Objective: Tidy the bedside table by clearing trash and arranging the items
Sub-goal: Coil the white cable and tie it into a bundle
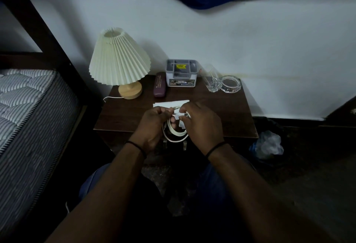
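Left hand point(154, 125) gripped the coiled white cable point(174, 131), loops hanging below its fingers over the desk's point(221, 115) front edge. Right hand point(200, 123) pinched the free plug end point(185, 114) just above the coil, touching range of the left. Coil plane roughly upright, facing the person; loose end ran left-right between the hands. Likely next: wrap or tuck that end, right hand nearer. White paper point(171, 103) lay flat just behind. Organizer box point(181, 73), glass point(212, 79), ashtray point(230, 84), lamp point(119, 58) along the back.
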